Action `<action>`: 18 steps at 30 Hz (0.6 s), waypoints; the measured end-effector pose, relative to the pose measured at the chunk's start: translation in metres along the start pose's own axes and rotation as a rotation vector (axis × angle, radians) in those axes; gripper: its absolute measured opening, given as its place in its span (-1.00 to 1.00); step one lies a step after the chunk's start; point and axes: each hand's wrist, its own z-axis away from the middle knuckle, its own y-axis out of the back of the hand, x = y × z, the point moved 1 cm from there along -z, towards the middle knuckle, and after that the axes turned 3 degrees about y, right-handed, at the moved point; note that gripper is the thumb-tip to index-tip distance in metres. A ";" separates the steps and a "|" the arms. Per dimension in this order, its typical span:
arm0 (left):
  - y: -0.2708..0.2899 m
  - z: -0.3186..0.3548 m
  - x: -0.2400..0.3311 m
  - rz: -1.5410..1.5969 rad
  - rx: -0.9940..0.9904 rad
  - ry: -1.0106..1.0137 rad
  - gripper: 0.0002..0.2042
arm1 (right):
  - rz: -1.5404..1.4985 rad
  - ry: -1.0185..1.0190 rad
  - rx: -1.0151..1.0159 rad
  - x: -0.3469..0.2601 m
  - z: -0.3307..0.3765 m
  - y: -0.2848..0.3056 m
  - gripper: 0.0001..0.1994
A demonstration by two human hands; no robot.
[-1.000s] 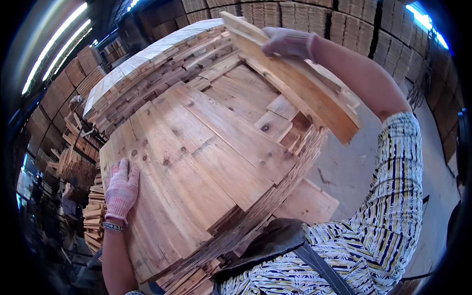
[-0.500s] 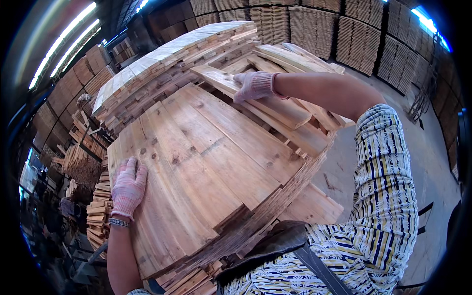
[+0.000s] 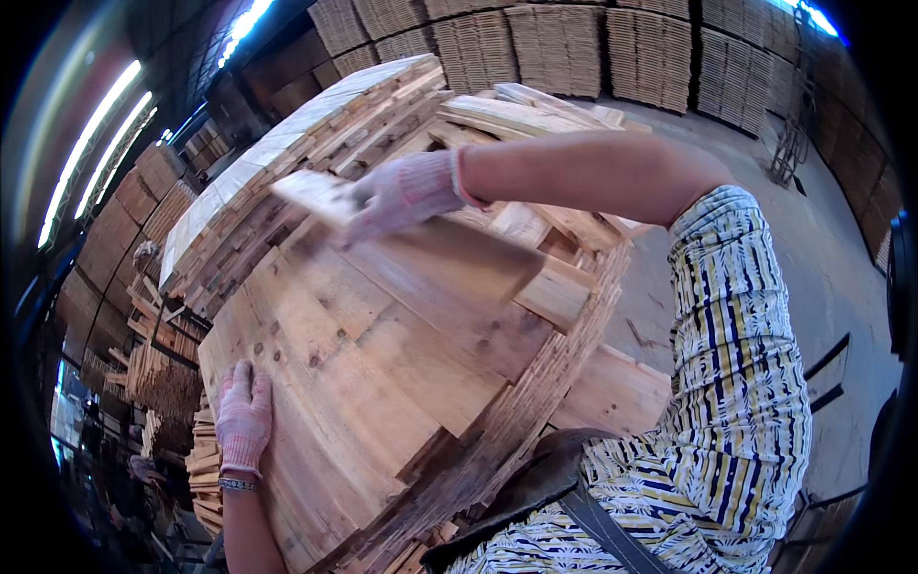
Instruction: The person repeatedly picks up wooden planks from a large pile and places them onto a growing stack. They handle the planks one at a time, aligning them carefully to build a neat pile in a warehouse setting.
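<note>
A wide stack of wooden boards (image 3: 382, 373) lies in front of me, its top layer set edge to edge. My right hand (image 3: 402, 196), in a knitted work glove, is closed around a wooden plank (image 3: 469, 253) held above the far right part of the stack. Motion blurs the plank, and its middle is partly behind the hand. On the stack's left edge rests my left hand (image 3: 245, 413), also gloved, fingers stretched out flat on the wood. Loose boards (image 3: 555, 292) lie unevenly at the stack's right side, beneath and beyond the lifted plank.
A taller board stack (image 3: 296, 143) adjoins at the back left. Bundles of short wood pieces (image 3: 172, 335) stand at the left by a dark metal frame. Stacked lumber piles (image 3: 564, 57) line the back. Grey concrete floor (image 3: 736, 249) shows at the right.
My right hand has lifted the plank off the loose boards and carried it left over the top layer. My left hand stays on the left edge. The view has shifted slightly.
</note>
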 end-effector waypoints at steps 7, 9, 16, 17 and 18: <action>-0.002 -0.005 -0.010 0.057 0.091 0.025 -0.37 | 0.506 -0.414 0.303 0.146 0.046 0.086 -0.12; -0.001 -0.005 0.002 0.069 0.051 0.034 -0.40 | 0.623 -0.375 0.305 0.188 0.079 0.063 0.03; -0.001 0.002 -0.016 0.063 0.095 -0.004 -0.49 | 0.400 -0.530 0.212 0.203 0.047 0.058 -0.01; -0.004 0.001 -0.018 0.070 0.109 -0.021 -0.50 | 0.378 -0.492 0.242 0.198 0.052 0.070 -0.05; -0.007 -0.001 -0.019 0.077 0.123 -0.038 -0.51 | 0.353 -0.457 0.267 0.193 0.059 0.079 -0.09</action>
